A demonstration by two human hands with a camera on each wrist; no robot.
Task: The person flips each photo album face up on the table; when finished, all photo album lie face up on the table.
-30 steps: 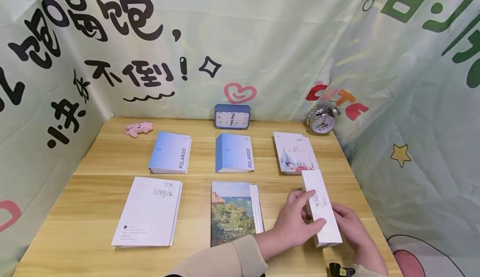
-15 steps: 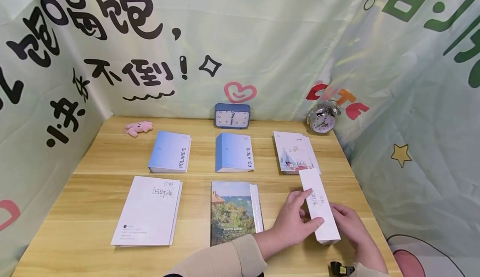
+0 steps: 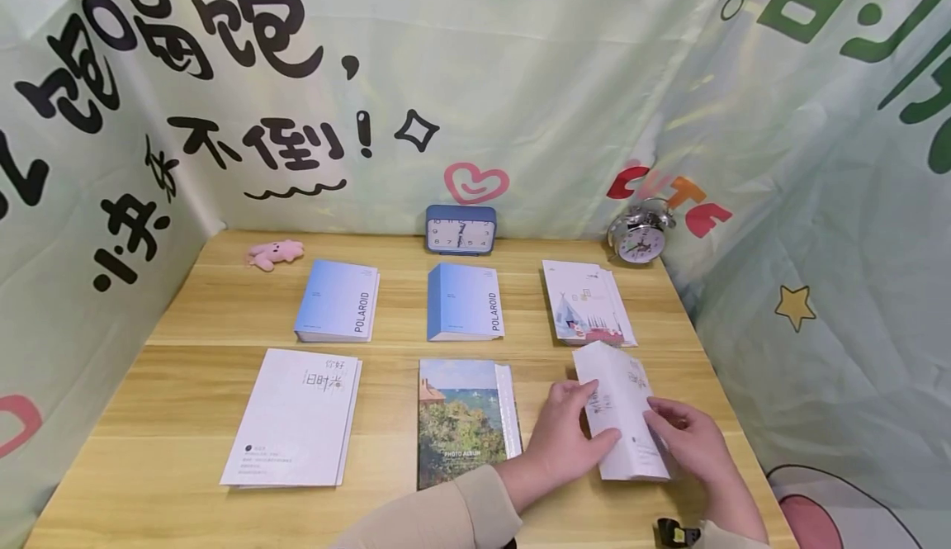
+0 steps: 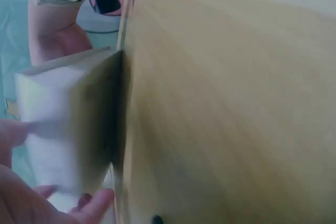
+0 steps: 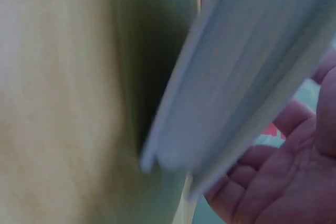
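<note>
A thick white photo album (image 3: 627,413) with small dark print leans at a tilt at the right front of the table. My left hand (image 3: 565,437) holds it at its left side, thumb and forefinger spread along the spine. In the left wrist view the album (image 4: 58,124) is blurred above those fingers (image 4: 97,205). My right hand (image 3: 694,446) rests against its right cover with fingers loosely bent. The right wrist view shows the album's page ends (image 5: 220,93) between two covers, with the right palm (image 5: 283,177) outside them.
Left of the hands lies a painted-cover photo album (image 3: 461,417). Another white album (image 3: 293,417) lies farther left. Behind are two blue albums (image 3: 337,301) and a tent-print album (image 3: 583,305). A blue clock (image 3: 461,231), bell alarm clock (image 3: 641,239) and pink toy (image 3: 275,255) line the back.
The white album has turned over from spine-up toward its side, its upper end shifting left, so a cover now shows. The right hand has come up along that cover.
</note>
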